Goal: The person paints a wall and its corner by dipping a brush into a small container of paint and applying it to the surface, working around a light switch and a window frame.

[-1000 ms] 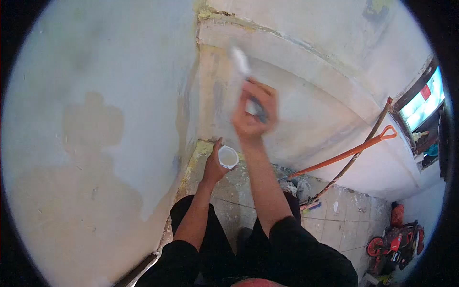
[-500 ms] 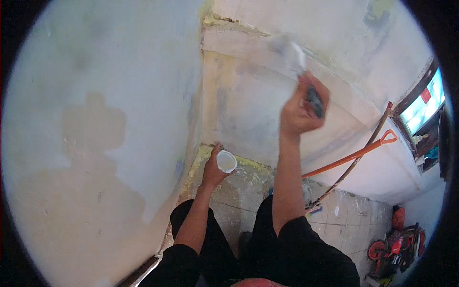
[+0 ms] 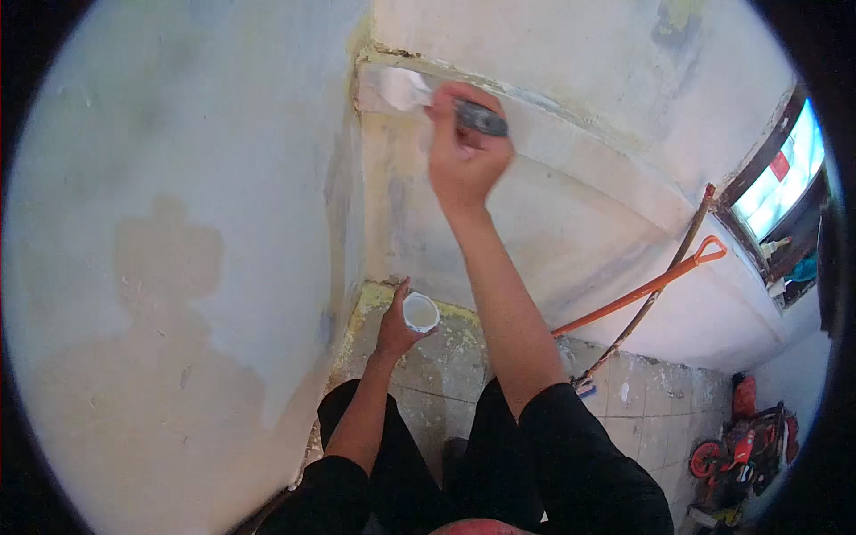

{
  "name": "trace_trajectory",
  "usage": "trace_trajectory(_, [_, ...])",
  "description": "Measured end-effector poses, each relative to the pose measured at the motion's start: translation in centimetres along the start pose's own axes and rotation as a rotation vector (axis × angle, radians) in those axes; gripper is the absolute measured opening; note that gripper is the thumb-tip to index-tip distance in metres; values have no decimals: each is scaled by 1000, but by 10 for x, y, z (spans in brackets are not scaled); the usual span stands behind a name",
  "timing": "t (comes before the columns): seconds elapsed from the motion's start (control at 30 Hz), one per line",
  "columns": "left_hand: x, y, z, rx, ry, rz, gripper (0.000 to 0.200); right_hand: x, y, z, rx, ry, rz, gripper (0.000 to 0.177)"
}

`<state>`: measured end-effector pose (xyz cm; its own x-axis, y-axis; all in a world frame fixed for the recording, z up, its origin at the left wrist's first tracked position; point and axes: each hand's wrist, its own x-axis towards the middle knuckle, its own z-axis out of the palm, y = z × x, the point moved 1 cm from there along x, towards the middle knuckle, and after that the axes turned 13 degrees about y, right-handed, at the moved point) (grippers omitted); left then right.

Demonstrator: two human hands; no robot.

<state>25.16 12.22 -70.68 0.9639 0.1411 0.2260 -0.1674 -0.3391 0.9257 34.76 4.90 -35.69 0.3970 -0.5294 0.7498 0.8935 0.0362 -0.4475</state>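
Observation:
My right hand (image 3: 468,147) is closed around the dark handle of a paintbrush (image 3: 482,118). The brush's broad white head, blurred by motion, is against the wall (image 3: 526,178) just below a rough ledge, near the corner. Lower down, my left hand (image 3: 393,332) is wrapped around a small white cup (image 3: 421,313), held with its mouth facing up. Pale material shows inside the cup. The thumb and fingers curve about its left side and base.
A second wall (image 3: 178,134) with my shadow on it stands close at left. An orange-handled tool (image 3: 642,290) and a wooden stick (image 3: 655,285) lean crossed at right. Behind them is a window (image 3: 785,174). A red child's bike (image 3: 740,450) stands on the tiled floor (image 3: 642,392).
My right hand has swept the brush left along the wall to the corner, its handle turning from upright to nearly level. My left hand keeps its hold on the cup.

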Motion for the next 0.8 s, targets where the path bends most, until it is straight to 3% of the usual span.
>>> trace_trajectory(0.2, [3,-8,-9,20,77,33,137,28,-24,-137,-355,162,-363,14])
trace_trajectory(0.3, [2,1,-19,31,71,-20,137,17,-48,-161,-328,227,-374,16])
trace_trajectory(0.4, [3,1,-12,-5,70,-32,134,-9,-45,-145,-343,124,-562,19])
trace_trajectory(0.5, [-1,-1,-8,-39,59,-2,132,-46,-29,-88,-263,-108,-512,21])
trace_trajectory(0.6, [-2,-5,4,-42,52,50,133,-80,13,-44,-170,-204,-272,26])
trace_trajectory(0.8, [-5,10,-7,-27,38,3,132,-72,57,-38,-268,-293,-447,37])
